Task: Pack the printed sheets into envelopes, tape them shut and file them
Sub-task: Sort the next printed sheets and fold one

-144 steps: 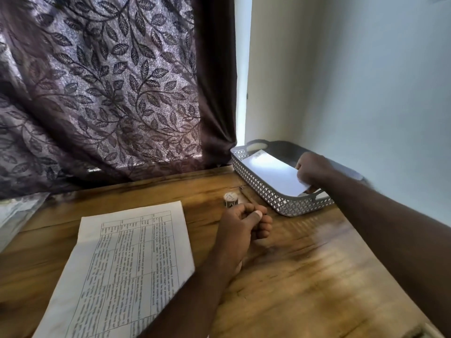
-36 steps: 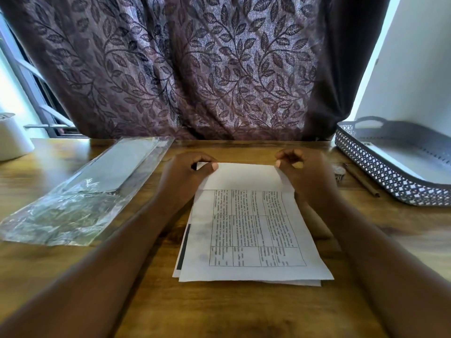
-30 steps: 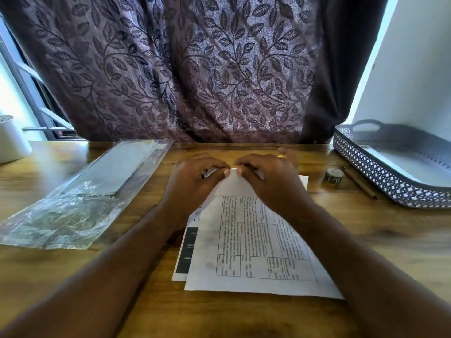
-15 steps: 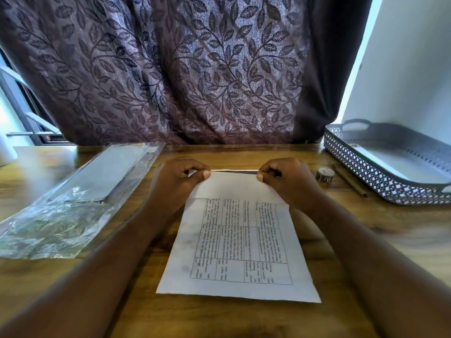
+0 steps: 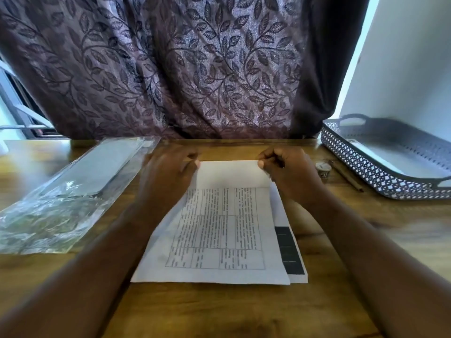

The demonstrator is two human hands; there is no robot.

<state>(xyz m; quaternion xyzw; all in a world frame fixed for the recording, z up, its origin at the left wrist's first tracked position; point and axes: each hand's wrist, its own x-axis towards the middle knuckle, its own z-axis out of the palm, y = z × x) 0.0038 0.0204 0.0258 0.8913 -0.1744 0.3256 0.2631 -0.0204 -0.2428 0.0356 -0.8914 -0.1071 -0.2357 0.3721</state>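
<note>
A printed sheet (image 5: pixel 219 230) with a table of text lies on top of a small stack in the middle of the wooden desk (image 5: pixel 219 311). A lower sheet (image 5: pixel 289 252) with a black strip pokes out on its right side. My left hand (image 5: pixel 168 176) pinches the top sheet's far left corner. My right hand (image 5: pixel 290 174) pinches its far right corner. A clear plastic pack of envelopes (image 5: pixel 73 191) lies to the left. A grey lattice tray (image 5: pixel 366 164) at the right holds a white envelope (image 5: pixel 390 159).
A small roll of tape (image 5: pixel 323 169) and a thin stick (image 5: pixel 346 176) lie between my right hand and the tray. A leaf-patterned curtain (image 5: pixel 170 69) hangs behind the desk, with a white wall at the right.
My right hand left the tray, where it had set an envelope, and both hands went to the stack. The top sheet has slid left, uncovering the lower sheet's black strip on the right.
</note>
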